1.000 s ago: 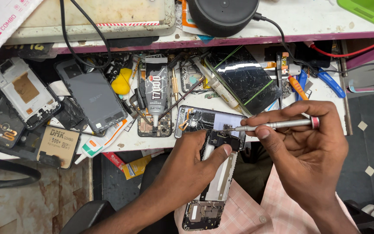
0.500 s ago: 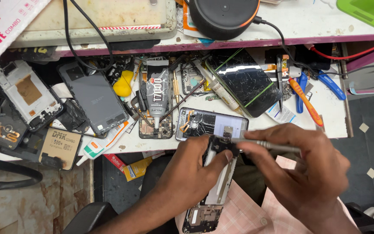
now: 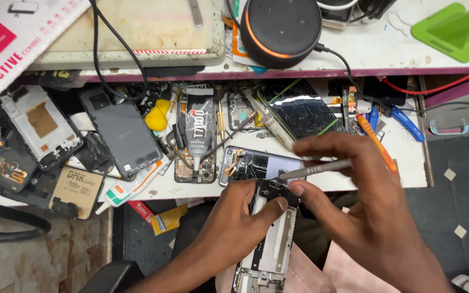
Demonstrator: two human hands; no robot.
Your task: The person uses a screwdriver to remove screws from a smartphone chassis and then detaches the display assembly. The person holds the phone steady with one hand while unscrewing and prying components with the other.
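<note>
— Head view, nearest first?
— Opened phone [image 3: 267, 247] low in centre, upright over the lap, inner frame showing. Left hand [image 3: 234, 228] clamped on its upper end, thumb pressed on the top edge. Right hand [image 3: 365, 201] pinched round a slim metal screwdriver [image 3: 316, 169], tip down at the phone's top.
— Beyond the hands?
— White bench [image 3: 408, 168] edge, crowded. Small phone board [image 3: 256, 163] just behind the tip. Glue tube [image 3: 198, 122] over another board. Grey back cover [image 3: 120, 133] to the left, cracked screen [image 3: 299, 111] to the right.
— Farthest?
— Round dark speaker [image 3: 280, 27] on the upper shelf, green stand [image 3: 449, 30] at far right.
</note>
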